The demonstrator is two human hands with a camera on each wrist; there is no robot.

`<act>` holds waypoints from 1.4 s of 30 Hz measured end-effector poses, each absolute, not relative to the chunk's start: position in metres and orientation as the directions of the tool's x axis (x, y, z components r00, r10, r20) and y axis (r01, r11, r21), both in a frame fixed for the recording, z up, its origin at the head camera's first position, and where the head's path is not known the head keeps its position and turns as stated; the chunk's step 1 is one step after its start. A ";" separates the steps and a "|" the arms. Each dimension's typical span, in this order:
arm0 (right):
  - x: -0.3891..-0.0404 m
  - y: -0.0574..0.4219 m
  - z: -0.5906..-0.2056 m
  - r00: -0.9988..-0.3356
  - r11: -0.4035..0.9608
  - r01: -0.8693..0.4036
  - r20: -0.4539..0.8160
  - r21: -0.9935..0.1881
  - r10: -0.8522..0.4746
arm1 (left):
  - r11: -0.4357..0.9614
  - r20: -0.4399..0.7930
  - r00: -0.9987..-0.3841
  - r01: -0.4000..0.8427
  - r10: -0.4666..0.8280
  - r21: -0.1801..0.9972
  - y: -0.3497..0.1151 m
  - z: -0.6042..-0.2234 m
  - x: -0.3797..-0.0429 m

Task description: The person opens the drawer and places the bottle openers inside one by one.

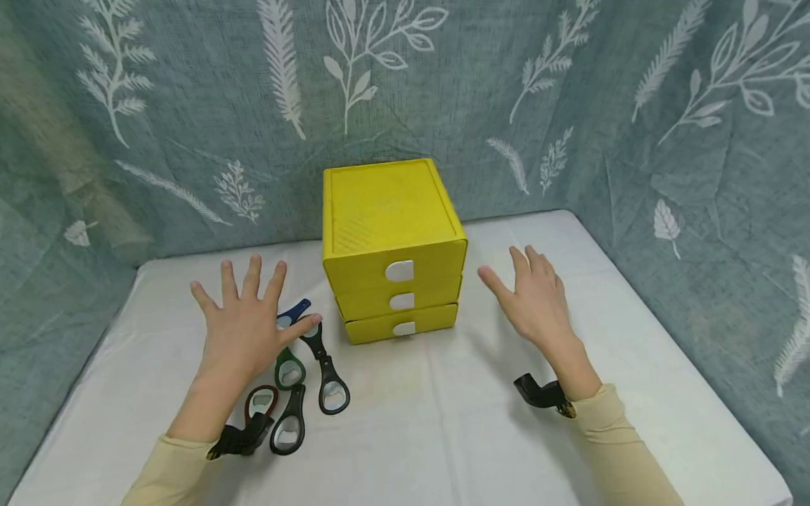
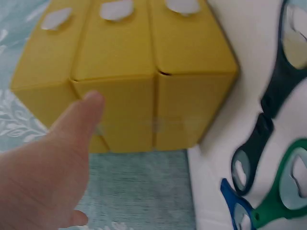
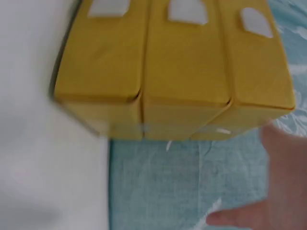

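My left hand hovers with fingers spread over several bottle openers on the left of the white table. Beneath or beside it lie a blue opener, a green opener, a red-rimmed opener and black openers; the hand and wrist partly cover some of them. A yellow three-drawer box stands at the back middle, its drawers closed or nearly so. To the right of the box, my right hand is held above the table, fingers extended, holding nothing.
White tabs mark the drawer fronts. Behind and beside the table hangs a green-blue cloth with white leaf prints. A white cloth covers the table. Each wrist wears a black camera mount.
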State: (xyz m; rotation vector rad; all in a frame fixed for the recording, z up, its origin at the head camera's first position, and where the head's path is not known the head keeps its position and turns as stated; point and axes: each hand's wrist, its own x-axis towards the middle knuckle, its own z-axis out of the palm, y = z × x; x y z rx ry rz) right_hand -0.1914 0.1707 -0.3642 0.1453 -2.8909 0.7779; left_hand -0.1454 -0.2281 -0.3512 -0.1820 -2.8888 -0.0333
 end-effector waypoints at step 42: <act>-0.215 0.117 -0.329 -0.997 -0.006 -0.077 0.077 -0.997 0.029 | 0.459 0.451 -0.893 0.398 -0.007 0.794 -0.127 -0.341 -0.123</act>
